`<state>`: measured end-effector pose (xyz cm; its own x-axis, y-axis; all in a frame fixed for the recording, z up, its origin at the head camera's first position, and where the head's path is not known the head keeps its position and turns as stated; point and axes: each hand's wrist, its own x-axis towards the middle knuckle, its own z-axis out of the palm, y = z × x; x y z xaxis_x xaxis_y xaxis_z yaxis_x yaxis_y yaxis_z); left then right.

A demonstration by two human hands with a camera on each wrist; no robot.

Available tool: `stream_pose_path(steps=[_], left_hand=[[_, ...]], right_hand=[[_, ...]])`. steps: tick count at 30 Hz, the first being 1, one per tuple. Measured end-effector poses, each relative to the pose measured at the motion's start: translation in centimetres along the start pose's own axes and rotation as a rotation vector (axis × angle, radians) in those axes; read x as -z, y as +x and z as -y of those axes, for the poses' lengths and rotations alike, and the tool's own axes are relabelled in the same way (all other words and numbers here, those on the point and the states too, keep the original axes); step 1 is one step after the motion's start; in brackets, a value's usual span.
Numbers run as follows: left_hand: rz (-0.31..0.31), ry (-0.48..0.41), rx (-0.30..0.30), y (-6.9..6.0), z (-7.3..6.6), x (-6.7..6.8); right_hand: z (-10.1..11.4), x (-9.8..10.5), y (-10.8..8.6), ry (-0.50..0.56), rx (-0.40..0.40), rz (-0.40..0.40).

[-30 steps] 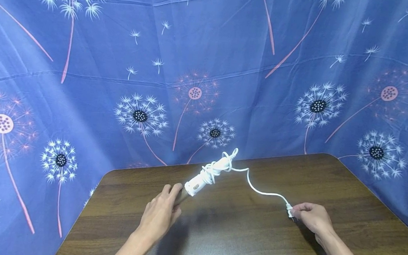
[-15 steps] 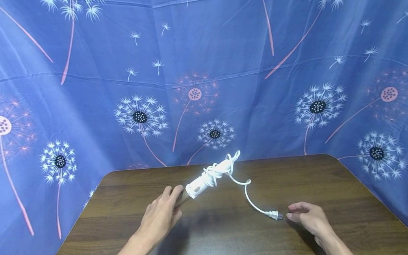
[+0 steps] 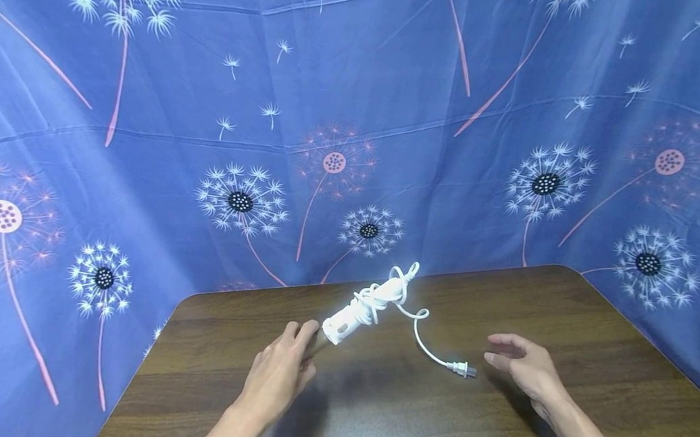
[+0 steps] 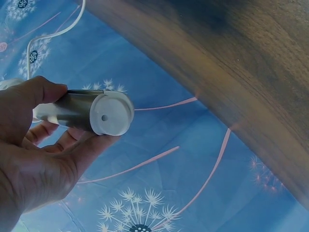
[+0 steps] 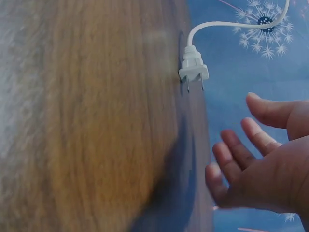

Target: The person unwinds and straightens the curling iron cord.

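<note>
My left hand (image 3: pixel 274 376) grips the metal barrel (image 4: pixel 79 110) of the cord-wrapped tool (image 3: pixel 350 316) above the table (image 3: pixel 373 410), my right hand (image 3: pixel 531 373) is empty, fingers apart, near the plug (image 3: pixel 460 369), and if that plug, seemingly hanging free, swings, the loose cord (image 3: pixel 418 338) could tangle.

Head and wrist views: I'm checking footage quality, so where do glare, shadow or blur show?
Head: the white device looks nearly washed out; the left hand and right hand cast soft shadows on the table. Left wrist: dim overall, the palm shaded. Right wrist: the table's grain looks blurred and pale at far left, while the plug is clearer.
</note>
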<state>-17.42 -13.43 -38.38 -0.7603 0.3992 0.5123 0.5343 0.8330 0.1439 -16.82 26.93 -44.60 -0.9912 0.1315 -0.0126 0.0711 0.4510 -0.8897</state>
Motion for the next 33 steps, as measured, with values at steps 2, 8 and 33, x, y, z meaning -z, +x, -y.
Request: stream_pose_path(steps=[2, 8, 33], left_hand=[[-0.006, 0.002, -0.003, 0.0, 0.0, 0.0], [-0.018, -0.001, -0.023, -0.2, -0.1, 0.1], [0.019, -0.012, -0.044, -0.5, -0.6, 0.0]], right_hand=[[0.2, -0.3, 0.2, 0.027, 0.021, -0.006], [0.9, -1.1, 0.8, 0.105, 0.074, -0.007], [4.3, -4.3, 2.5, 0.404, 0.375, 0.106]])
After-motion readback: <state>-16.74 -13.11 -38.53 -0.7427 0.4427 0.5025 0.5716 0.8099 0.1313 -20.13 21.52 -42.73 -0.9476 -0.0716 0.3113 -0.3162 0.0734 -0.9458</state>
